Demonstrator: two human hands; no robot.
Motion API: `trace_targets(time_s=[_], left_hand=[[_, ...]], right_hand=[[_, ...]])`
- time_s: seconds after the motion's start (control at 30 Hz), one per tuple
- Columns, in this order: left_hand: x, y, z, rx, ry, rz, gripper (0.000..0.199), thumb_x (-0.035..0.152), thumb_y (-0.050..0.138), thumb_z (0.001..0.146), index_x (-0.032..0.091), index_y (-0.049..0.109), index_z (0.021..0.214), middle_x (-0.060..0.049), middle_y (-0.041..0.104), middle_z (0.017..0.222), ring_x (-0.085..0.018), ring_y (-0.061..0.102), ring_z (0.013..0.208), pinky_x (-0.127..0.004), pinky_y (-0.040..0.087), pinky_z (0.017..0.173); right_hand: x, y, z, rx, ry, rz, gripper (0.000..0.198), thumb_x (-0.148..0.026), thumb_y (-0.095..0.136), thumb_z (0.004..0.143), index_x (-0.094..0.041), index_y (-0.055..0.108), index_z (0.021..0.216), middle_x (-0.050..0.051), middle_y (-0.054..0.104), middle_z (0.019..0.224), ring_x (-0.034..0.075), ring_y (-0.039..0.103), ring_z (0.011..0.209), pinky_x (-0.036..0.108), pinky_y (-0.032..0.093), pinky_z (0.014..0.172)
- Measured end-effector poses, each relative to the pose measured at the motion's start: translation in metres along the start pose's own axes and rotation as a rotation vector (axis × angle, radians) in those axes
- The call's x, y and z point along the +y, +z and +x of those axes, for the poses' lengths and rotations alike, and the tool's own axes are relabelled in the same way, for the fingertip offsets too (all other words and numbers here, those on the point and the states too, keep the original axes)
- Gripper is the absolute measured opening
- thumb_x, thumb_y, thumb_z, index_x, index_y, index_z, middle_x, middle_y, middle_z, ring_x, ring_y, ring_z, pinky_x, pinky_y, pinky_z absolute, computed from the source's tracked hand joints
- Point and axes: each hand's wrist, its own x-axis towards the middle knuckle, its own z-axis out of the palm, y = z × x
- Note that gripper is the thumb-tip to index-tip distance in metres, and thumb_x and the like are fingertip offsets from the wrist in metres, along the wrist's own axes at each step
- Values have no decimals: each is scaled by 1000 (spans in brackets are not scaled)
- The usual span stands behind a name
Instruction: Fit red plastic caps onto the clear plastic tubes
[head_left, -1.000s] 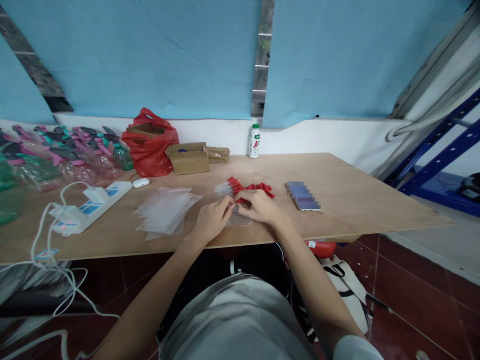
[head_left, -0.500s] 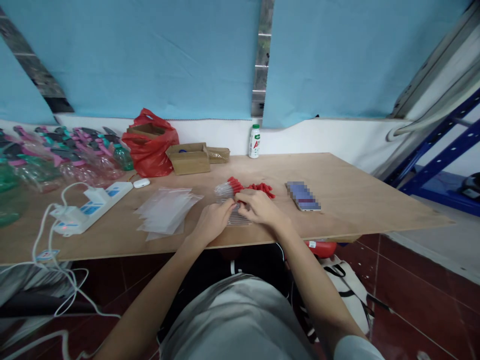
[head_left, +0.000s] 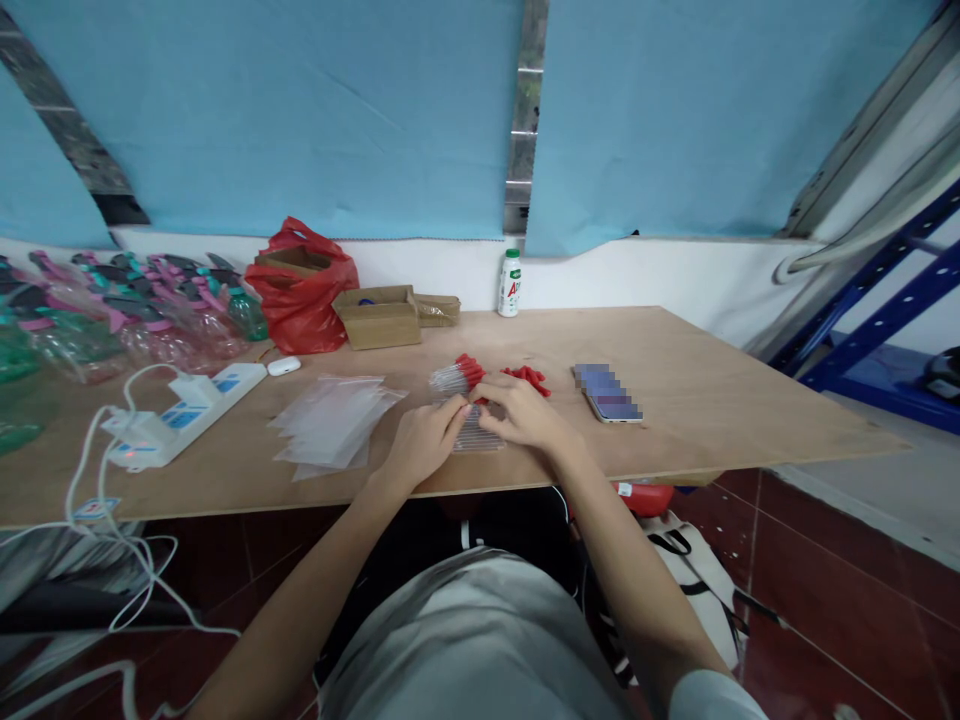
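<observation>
Your left hand [head_left: 424, 440] and right hand [head_left: 528, 412] meet fingertip to fingertip, low over the work, backs up, fingers curled; the left forearm runs in between seven and eight o'clock, the right between four and five. Thumbs and forefingers are bunched close, but whether they're clamped on a piece I can't tell: fingers hide it.

Before you spreads the wooden table [head_left: 705, 400]. Off your fingertips at ten o'clock sits a red carrier bag [head_left: 309, 308]; at nine, a fan of clear bags [head_left: 334, 425]; at three, a phone [head_left: 610, 394]. Partly beneath your hands, toward six, clear rods [head_left: 478, 438] lie side by side; at twelve, a bundle of red-ended rods [head_left: 469, 368]; near two, loose red pieces [head_left: 531, 380].
</observation>
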Motion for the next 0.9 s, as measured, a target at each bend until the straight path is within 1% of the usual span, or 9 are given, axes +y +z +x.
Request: trace_targets(time_s=[0.1,0.2,0.27,0.37,0.43,0.57,0.7,0.8,0.9], left_hand=[[-1,0,-1,28,-16,10,43,44,32,117,25,69,111,-6,81,99,-23,75,89,-31,44,73],[-2,2,0,53,-12,-5,35,44,40,116,26,69,113,-3,81,101,-22,76,92,-31,43,73],[-3,3,0,68,-10,-26,28,43,45,115,26,68,114,-1,82,101,-22,76,91,-31,43,72],[-5,5,0,84,-10,-41,24,42,48,114,26,66,115,0,81,100,-22,76,90,-31,43,71],[-5,6,0,87,-13,-39,23,41,48,114,26,65,115,0,81,98,-22,76,90,-31,43,71],[-4,6,1,64,-18,-36,23,41,48,114,25,65,117,-1,81,99,-22,77,90,-31,45,71],[-1,5,1,-11,8,-19,32,43,40,116,25,65,121,-4,82,105,-24,78,96,-31,49,76],[-1,5,2,-67,28,14,37,41,35,117,24,66,126,-7,82,107,-25,78,95,-32,51,78],[-1,6,3,-97,25,59,39,38,33,117,23,67,127,-9,82,105,-26,79,93,-33,52,78]], right_hand=[[3,-1,-1,-2,20,28,14,-15,59,96,-21,69,102,5,68,96,20,60,85,30,45,84],[5,-1,-2,4,38,53,15,-17,60,99,-21,71,107,6,73,105,21,65,92,31,47,89],[6,0,-2,5,56,67,15,-18,61,99,-21,72,109,6,75,106,22,67,93,31,47,90],[7,1,-2,-16,107,58,17,-18,62,99,-20,73,111,5,77,103,20,67,87,30,45,86],[8,3,-2,-36,129,42,16,-18,62,99,-20,74,109,5,77,100,19,66,83,28,44,83],[7,4,-1,-50,129,13,13,-18,63,98,-19,74,104,4,76,94,18,64,79,27,40,79],[3,4,-1,-65,141,-31,8,-21,65,98,-19,73,96,4,73,86,18,61,75,27,36,74],[0,4,0,-62,158,-62,9,-18,65,95,-19,71,89,2,69,80,17,57,72,27,33,71],[-1,5,1,-67,162,-81,12,-14,63,91,-19,67,82,2,67,78,17,53,70,28,31,70]])
